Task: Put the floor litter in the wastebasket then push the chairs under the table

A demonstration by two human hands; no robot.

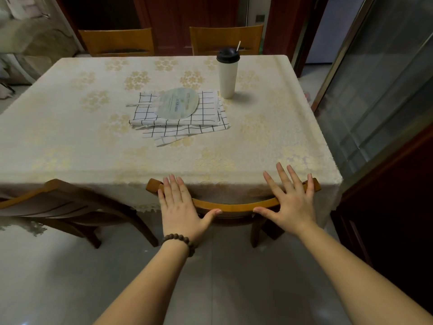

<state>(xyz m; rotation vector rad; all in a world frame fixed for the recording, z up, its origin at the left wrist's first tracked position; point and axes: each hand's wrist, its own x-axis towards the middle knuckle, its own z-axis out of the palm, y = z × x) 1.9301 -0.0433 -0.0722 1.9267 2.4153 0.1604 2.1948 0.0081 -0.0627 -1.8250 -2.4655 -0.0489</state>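
Note:
A wooden chair (234, 205) stands at the near edge of the table (70, 137), its curved backrest against the hanging cream tablecloth and its seat hidden beneath. My left hand (179, 207) lies flat on the left part of that backrest, fingers spread, thumb under the rail. My right hand (290, 202) rests flat on the right part in the same way. A second wooden chair (63, 202) at the near left stands angled, its back out from the table. No floor litter or wastebasket is in view.
Two more chairs (117, 41) (226, 39) stand at the far side. On the table lie checked cloths (187, 125), a round fan (178, 104) and a white tumbler (227, 73). A glass sliding door (379, 90) and dark cabinet (398, 207) close the right side.

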